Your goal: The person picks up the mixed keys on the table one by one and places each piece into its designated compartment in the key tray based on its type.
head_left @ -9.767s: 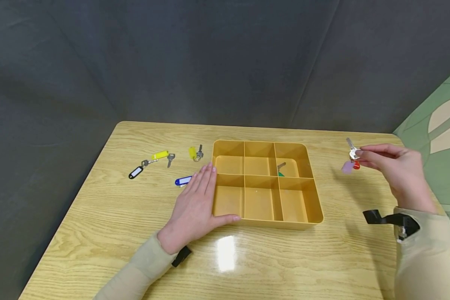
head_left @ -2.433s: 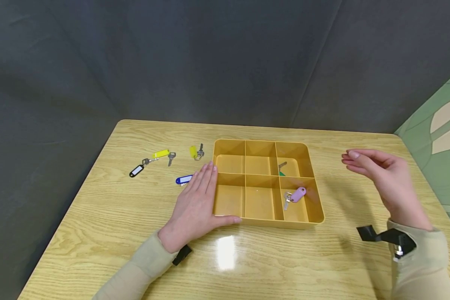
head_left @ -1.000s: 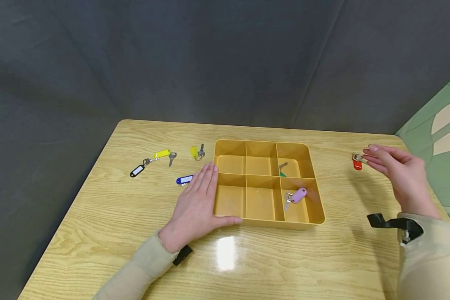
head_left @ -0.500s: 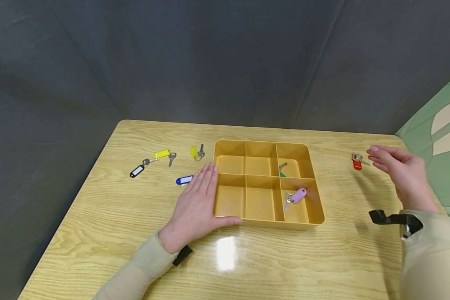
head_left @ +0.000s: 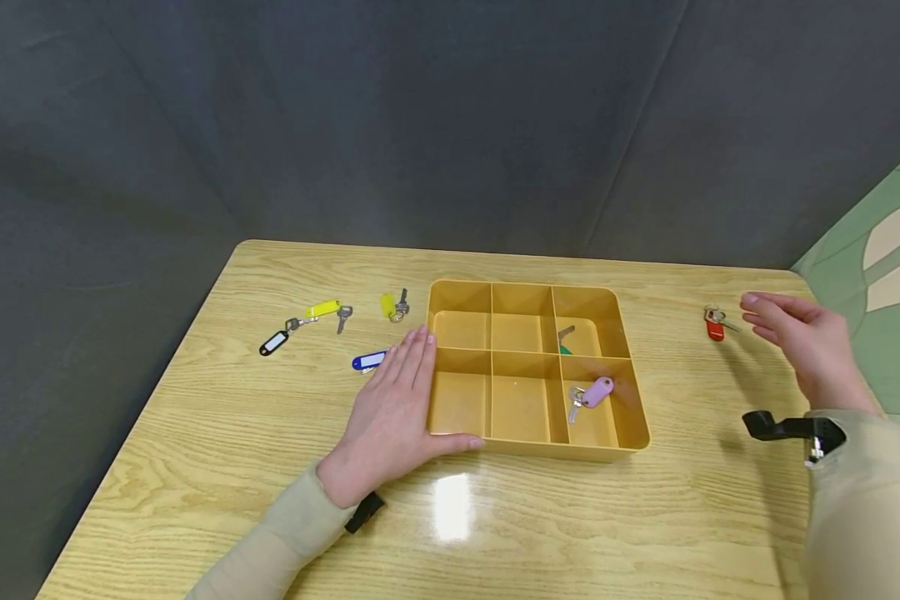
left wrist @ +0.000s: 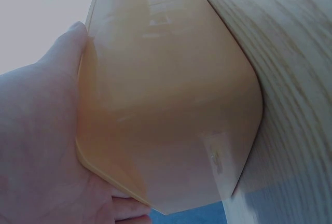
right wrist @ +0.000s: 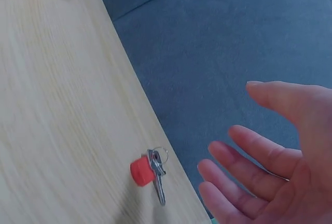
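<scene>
My left hand [head_left: 387, 419] rests with straight fingers along the left wall and front corner of a tan divided box [head_left: 532, 447]; in the left wrist view the thumb and fingertips lie over its rim [left wrist: 83, 157]. My right hand [head_left: 813, 340] hovers over the table's right side, holding nothing. Just left of it lies a key with a red tag [head_left: 715, 331], also seen in the right wrist view as a red tag [right wrist: 142, 171] with ring and key. A lilac-tagged key [head_left: 597, 392] lies in the front right compartment. Behind it, a green-tagged key [head_left: 566, 340] is partly hidden by a divider.
Left of the box are a blue-tagged key [head_left: 368, 360], partly covered by my left hand, two yellow-tagged keys [head_left: 323, 308] and a black-tagged key [head_left: 273, 342]. A dark cloth partition [head_left: 450, 125] stands behind the wooden table [head_left: 570, 517].
The lilac-tagged key, earlier in my right hand, now lies in the front right compartment. My right hand has since drawn slightly right, away from the red-tagged key. My left hand stays put.
</scene>
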`<state>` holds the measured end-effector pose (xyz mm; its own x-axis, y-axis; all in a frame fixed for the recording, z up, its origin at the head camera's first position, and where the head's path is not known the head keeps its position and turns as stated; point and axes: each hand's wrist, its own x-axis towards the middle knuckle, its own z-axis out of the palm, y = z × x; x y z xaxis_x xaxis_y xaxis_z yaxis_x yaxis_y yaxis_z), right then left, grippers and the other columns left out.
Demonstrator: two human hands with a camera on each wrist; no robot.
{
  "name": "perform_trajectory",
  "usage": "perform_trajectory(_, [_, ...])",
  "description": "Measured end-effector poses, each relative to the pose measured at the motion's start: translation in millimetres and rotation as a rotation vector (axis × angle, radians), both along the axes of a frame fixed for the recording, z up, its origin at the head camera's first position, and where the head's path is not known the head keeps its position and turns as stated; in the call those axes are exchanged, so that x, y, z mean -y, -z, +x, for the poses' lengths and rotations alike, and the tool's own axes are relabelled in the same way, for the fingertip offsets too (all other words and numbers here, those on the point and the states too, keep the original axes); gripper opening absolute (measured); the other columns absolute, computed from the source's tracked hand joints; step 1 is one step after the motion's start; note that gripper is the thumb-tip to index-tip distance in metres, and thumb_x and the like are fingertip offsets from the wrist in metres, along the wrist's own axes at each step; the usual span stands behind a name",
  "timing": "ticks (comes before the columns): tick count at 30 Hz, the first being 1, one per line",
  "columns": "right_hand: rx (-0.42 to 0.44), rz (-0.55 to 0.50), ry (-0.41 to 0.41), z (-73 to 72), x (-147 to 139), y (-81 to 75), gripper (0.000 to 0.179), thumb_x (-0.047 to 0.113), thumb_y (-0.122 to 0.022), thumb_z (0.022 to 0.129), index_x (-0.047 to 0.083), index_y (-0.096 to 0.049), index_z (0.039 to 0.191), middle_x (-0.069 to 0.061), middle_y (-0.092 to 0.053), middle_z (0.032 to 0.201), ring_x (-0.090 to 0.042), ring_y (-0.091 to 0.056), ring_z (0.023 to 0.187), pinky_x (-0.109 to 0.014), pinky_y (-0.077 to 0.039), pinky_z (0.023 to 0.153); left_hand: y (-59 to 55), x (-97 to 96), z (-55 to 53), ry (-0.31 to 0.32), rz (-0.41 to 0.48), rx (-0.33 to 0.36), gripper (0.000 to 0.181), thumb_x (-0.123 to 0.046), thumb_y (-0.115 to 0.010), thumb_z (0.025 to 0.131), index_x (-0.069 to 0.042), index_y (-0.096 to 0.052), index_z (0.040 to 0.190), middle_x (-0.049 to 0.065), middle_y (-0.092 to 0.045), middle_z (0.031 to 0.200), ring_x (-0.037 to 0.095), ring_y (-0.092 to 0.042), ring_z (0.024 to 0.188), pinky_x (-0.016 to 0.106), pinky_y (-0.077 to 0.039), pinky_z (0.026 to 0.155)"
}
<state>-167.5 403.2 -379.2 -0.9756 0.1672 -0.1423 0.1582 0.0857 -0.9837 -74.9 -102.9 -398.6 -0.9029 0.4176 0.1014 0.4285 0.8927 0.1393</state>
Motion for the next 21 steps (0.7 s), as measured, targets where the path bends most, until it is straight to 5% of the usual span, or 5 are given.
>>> perform_trajectory(21, [0.068,0.298,-0.104,-26.1,-24.8,7.0,0.005,0.037,-0.069,0.098,0.041,-0.071,0.098,0.028,-0.068,0.096,0.009,-0.066,0.085,-0.008,-0.051,0.073,-0.4,0.1,-0.1,0.01,0.001,-0.011,0.133,-0.097,-0.03,0.077,0.004,-0.009,0.16,0.02,-0.004,0.167,0.032,-0.007,0.154,0.038,-0.004,0.123])
